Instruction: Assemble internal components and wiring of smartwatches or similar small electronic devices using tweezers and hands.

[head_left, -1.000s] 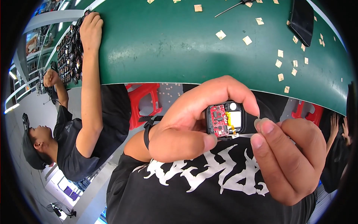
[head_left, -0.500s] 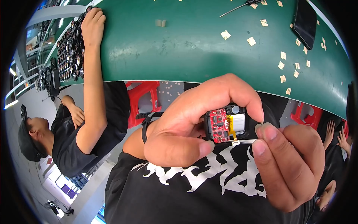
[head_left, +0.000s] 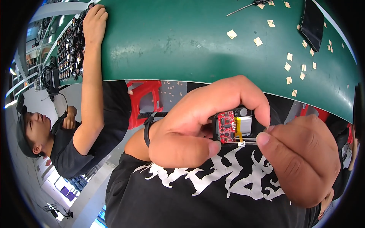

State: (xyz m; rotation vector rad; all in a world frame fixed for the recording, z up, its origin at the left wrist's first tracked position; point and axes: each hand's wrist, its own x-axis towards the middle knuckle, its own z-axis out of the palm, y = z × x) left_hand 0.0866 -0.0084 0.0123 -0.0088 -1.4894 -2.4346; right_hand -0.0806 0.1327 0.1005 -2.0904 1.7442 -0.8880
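Note:
My left hand (head_left: 186, 123) curls around a small black electronic device casing (head_left: 251, 128), gripping it between thumb and fingers. Inside the casing lie a red circuit board (head_left: 227, 127), a silver battery (head_left: 246, 123) and a yellow flex strip (head_left: 238, 131). At the lower edge the strip ends in a small white connector (head_left: 241, 144). Pinched in my right hand (head_left: 306, 159) are thin metal tweezers (head_left: 251, 143), their tips at the connector. Most of the tweezers is hidden by my fingers. Whether the tips grip the connector, I cannot tell.
Beyond my hands stretches a green table (head_left: 163, 45) with several small paper squares (head_left: 258, 41), a screwdriver (head_left: 243, 7) and a black phone-like slab (head_left: 311, 26). At left, a co-worker's hand (head_left: 95, 24) reaches to rows of dark parts (head_left: 70, 51). A red stool (head_left: 144, 100) stands below.
My right hand has turned and its fingers have closed together more, still at the casing's lower edge. The casing has shifted slightly right. The co-worker at left has tilted their head up.

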